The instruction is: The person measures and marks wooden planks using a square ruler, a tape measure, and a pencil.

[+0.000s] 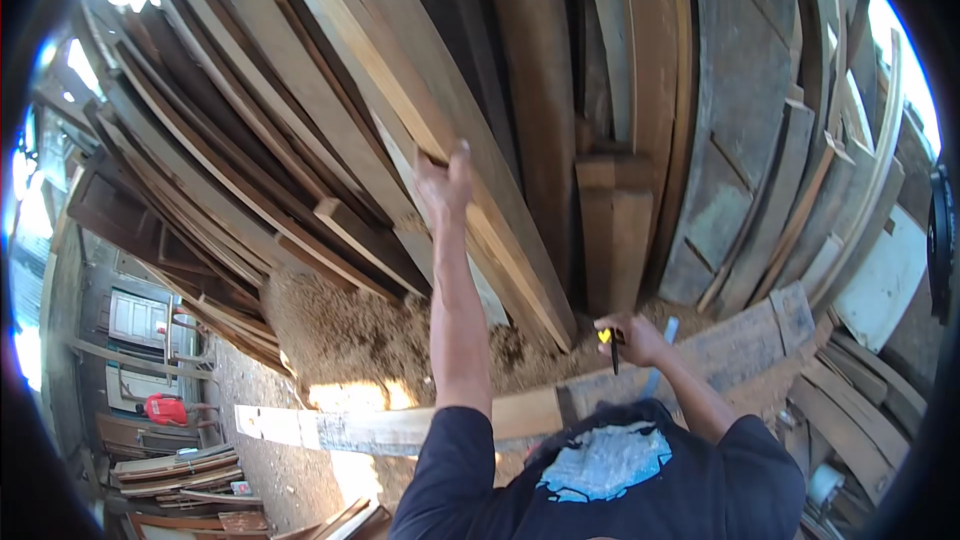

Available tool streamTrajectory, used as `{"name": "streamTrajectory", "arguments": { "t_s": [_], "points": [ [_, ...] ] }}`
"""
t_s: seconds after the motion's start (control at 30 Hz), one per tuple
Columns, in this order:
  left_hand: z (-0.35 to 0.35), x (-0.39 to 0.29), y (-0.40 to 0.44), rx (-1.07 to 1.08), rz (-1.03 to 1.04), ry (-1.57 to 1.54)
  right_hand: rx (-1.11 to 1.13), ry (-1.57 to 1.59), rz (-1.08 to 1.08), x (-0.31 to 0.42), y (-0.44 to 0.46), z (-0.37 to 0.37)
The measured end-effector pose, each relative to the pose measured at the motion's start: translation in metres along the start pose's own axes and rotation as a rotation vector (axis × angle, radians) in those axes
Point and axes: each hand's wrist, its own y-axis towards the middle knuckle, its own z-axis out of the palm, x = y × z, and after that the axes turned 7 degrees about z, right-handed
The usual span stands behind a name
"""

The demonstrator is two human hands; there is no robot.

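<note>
My left hand (443, 185) is stretched forward and closed around the edge of a long, pale wooden beam (415, 70). The beam leans at a slant, its lower end near the ground. Close to that lower end, my right hand (640, 337) is closed on a small black-and-yellow tape measure (606, 336), from which a black strap hangs. Fingers partly cover its case. Beside the right hand, a light blue strip (664, 345) stands out, and I cannot make out what it is.
Many boards (530, 50) lean upright ahead. A short brown block (615, 230) stands among them. Sawdust-like debris (350, 330) covers the ground, and a low plank (400, 430) lies across in front of me. A person in red (166, 409) is far left.
</note>
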Motion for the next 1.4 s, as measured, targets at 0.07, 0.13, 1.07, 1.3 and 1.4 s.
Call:
{"name": "streamTrajectory", "arguments": {
  "t_s": [0.07,0.13,1.07,1.3,1.4],
  "points": [
    [0.021,0.027,0.019,-0.07,0.047,0.178,0.03,0.013,0.1,-0.002,-0.012,-0.007],
    [0.037,0.033,0.033,-0.101,0.125,0.374,0.026,-0.006,0.149,-0.012,-0.022,-0.013],
    [0.051,0.109,0.025,-0.02,0.144,0.935,-0.642,-0.65,1.012,-0.182,-0.178,0.042],
    [-0.095,0.27,-0.312,0.196,-0.345,0.811,-0.857,-0.106,0.446,-0.081,-0.159,0.103],
    [-0.186,0.301,-0.455,0.22,-0.969,0.855,-0.875,-0.235,0.368,-0.049,-0.153,0.168]
  ]
}}
